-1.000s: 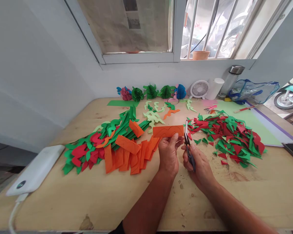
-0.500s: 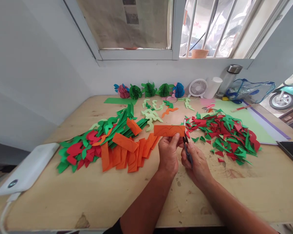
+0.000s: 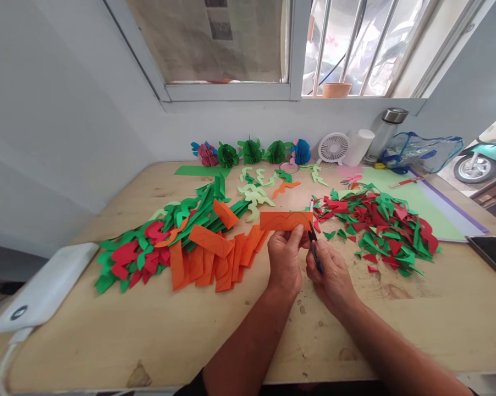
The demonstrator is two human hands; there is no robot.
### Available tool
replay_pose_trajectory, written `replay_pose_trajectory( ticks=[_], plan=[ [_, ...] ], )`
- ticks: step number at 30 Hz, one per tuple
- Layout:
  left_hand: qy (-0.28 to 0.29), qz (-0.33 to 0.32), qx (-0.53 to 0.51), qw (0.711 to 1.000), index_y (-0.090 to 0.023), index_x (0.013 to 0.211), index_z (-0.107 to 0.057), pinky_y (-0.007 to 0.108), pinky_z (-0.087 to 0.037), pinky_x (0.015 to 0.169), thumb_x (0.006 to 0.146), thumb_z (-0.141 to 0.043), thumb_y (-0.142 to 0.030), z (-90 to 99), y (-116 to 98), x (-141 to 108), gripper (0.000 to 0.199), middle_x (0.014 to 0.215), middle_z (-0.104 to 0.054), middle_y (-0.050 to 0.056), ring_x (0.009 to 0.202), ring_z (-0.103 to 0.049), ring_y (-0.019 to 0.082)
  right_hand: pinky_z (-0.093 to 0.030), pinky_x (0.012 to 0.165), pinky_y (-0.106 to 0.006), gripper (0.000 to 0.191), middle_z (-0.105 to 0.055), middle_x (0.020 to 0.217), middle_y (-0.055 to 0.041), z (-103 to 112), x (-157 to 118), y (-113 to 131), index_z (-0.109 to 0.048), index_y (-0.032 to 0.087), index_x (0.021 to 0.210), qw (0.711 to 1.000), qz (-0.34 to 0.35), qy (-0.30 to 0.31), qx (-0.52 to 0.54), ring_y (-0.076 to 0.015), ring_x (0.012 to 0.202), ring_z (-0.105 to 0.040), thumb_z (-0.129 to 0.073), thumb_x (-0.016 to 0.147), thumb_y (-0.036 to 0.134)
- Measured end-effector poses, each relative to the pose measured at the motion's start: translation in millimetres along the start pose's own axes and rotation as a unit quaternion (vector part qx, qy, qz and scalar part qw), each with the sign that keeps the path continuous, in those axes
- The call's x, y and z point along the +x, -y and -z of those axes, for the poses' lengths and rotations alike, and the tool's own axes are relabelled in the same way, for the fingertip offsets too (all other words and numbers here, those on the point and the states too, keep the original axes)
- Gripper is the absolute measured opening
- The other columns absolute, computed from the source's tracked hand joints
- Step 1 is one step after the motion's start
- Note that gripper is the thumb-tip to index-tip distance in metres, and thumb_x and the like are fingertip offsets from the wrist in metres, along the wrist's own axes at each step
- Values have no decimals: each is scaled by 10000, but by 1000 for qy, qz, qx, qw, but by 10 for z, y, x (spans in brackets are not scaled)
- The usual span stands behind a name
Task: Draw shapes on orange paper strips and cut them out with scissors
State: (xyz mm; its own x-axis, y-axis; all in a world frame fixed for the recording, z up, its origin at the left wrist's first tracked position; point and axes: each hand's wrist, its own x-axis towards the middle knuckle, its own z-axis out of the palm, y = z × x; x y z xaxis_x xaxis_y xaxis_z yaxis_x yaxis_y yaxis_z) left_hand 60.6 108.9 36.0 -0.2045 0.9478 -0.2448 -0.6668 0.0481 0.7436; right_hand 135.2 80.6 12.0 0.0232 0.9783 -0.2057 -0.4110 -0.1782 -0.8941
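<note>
My left hand (image 3: 286, 254) pinches the lower edge of an orange paper strip (image 3: 279, 220) with a curvy outline drawn on it. My right hand (image 3: 331, 270) is closed round the handles of dark scissors (image 3: 315, 252). Their blades meet the right end of the strip. Left of my hands lie several more orange paper strips (image 3: 210, 242), overlapping in a row. Behind these is a heap of green paper pieces (image 3: 204, 206), with red cut paper shapes (image 3: 128, 252) nearer the left. A pile of red and green scraps (image 3: 380, 225) spreads to the right of the scissors.
A white power bank (image 3: 45, 289) with a cable lies at the left edge, and a dark phone (image 3: 493, 258) at the right. Along the wall stand paper honeycomb figures (image 3: 250, 150), a small fan (image 3: 333, 148), a glass bottle (image 3: 386, 137) and a clear blue-edged pouch (image 3: 421, 151).
The view has shifted very slightly. Both hands stay almost in place, with the scissor blades still at the strip's right end.
</note>
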Motion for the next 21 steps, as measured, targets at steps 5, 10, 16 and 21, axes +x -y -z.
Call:
replay_pose_trajectory(
  ticks=[5,10,16,21],
  plan=[
    [3,1,0,1000,-124,689,-655,238,-465,575,591,-791,-305,-1,-6,-3,248,645,-664,34,592,-614,129,-167,400,-221,439,-421,504,68,0,5,-10,-560,193,720,1000,4,-3,1,-60,415,-259,-686,729,614],
    [11,2,-3,1000,-122,690,-653,237,-464,575,598,-782,-299,-1,-11,-5,238,643,-658,30,586,-607,124,-159,401,-224,430,-407,496,74,10,12,-24,-552,195,722,1000,8,2,-2,-60,413,-249,-675,746,606],
    [5,4,-7,1000,-127,673,-649,238,-467,581,583,-793,-305,-3,-3,-3,247,639,-652,27,593,-608,126,-172,399,-223,448,-393,499,72,30,17,-52,-529,195,685,1000,20,-1,-18,-62,419,-253,-648,767,620],
    [11,6,-12,1000,-126,661,-646,241,-463,593,587,-793,-292,1,-1,-5,234,635,-653,24,590,-602,121,-156,384,-224,483,-346,464,79,36,14,-76,-458,206,609,1000,19,-2,-18,-62,404,-230,-631,782,622]
  ],
)
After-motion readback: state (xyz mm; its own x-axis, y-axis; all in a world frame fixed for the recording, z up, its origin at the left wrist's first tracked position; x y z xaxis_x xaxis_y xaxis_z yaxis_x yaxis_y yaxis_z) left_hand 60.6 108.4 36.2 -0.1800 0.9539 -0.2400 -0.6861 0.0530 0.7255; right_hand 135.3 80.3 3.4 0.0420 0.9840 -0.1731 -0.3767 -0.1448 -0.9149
